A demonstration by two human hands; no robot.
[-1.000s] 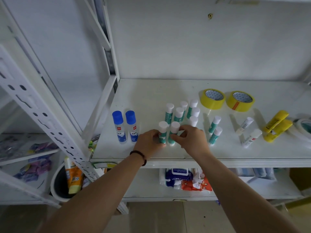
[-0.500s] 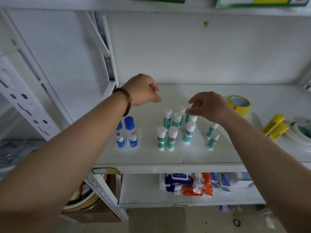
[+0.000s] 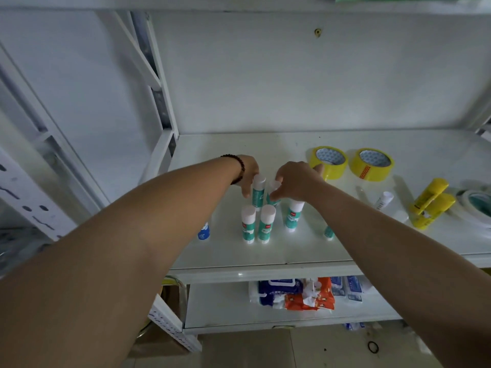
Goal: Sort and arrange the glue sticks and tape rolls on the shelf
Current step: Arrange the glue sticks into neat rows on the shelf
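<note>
Several white-capped teal glue sticks stand upright on the white shelf (image 3: 305, 251). My left hand (image 3: 248, 173) grips a back-row glue stick (image 3: 258, 192) from the left. Beside it, my right hand (image 3: 295, 181) pinches the neighbouring glue stick (image 3: 273, 199). Three more sticks stand in front (image 3: 248, 225), (image 3: 266, 225), (image 3: 293, 216). My right forearm partly hides another (image 3: 329, 232). Two yellow tape rolls (image 3: 329, 162), (image 3: 370, 164) lie flat behind my right hand. My left arm covers most of a blue-labelled glue bottle (image 3: 204, 232).
A glue stick (image 3: 384, 200) lies on its side to the right, near two yellow items (image 3: 430, 203) and a white tape roll (image 3: 478, 208) at the shelf's right edge. Packets (image 3: 295, 293) sit on the lower shelf. A white upright post (image 3: 162, 102) bounds the left.
Both hands have come down from above the shelf onto the back row of glue sticks and now hold one each. The camera has tilted up slightly.
</note>
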